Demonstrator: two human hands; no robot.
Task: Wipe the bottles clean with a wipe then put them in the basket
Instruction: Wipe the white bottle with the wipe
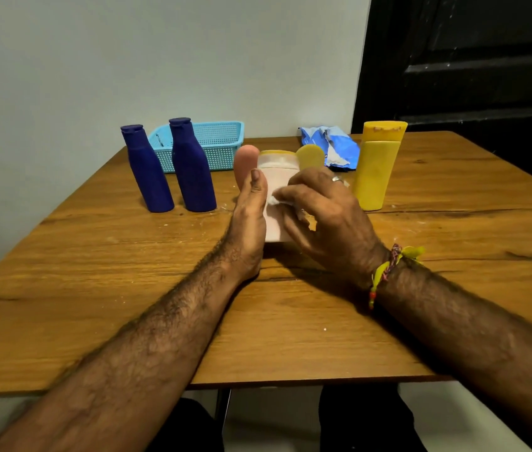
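Head view is showing the left hand (249,210) gripping a pale pink bottle (274,203) upright at mid-table (95,288), thumb curled on its side, while the right hand (323,220) is pinching a white wipe (279,199) against its front. Farther back, a yellow bottle (377,164) and two blue bottles (173,164) are standing before the blue basket (219,141).

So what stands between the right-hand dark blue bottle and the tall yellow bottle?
In the head view, the pale pink bottle, gripped by the left hand and wiped by the right hand with a white wipe.
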